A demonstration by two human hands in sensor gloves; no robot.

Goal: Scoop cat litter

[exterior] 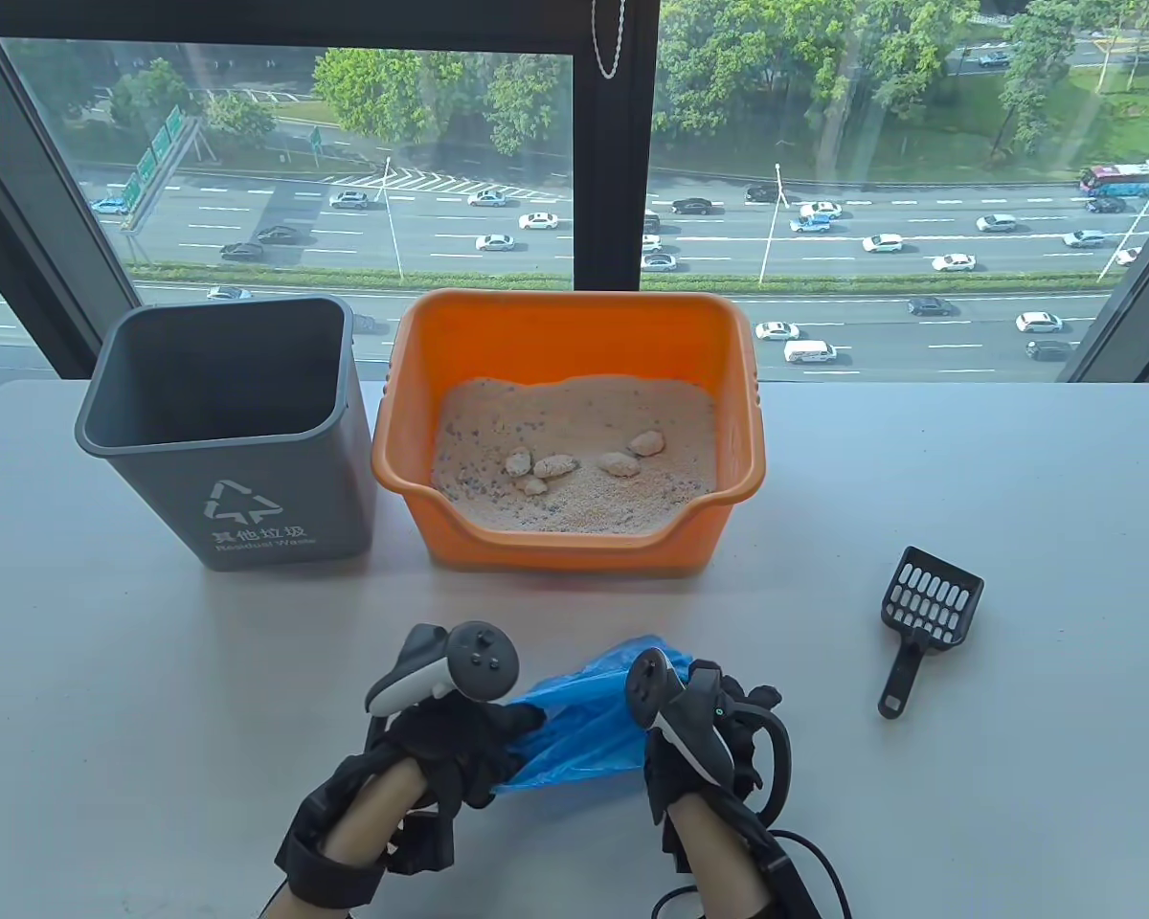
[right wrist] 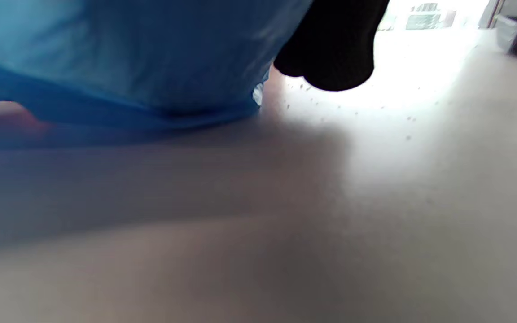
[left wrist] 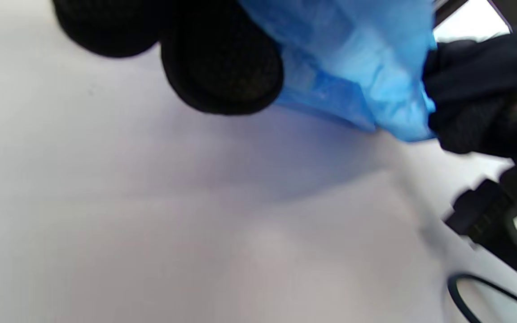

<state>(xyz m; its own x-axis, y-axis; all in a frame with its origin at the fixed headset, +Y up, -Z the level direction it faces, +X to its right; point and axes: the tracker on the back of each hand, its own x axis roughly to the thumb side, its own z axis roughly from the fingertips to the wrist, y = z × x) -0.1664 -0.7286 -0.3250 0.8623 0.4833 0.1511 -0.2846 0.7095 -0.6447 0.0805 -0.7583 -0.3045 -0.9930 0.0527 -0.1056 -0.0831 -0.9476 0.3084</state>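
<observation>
Table view: both hands, left hand (exterior: 440,747) and right hand (exterior: 699,756), grip a blue bag (exterior: 584,718) between them. The scoop (exterior: 924,622) lies on the desk (exterior: 1015,766) at two o'clock from the right hand, handle toward five o'clock; the litter box (exterior: 574,431) sits at twelve, the grey bin (exterior: 230,431) at eleven.

Left wrist view: fingertips (left wrist: 222,67) press the bag.

Right wrist view: bag just above the grit-speckled desk.

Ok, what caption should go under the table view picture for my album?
Both gloved hands, left hand and right hand, hold a crumpled blue plastic bag before the orange plastic litter box.
</observation>
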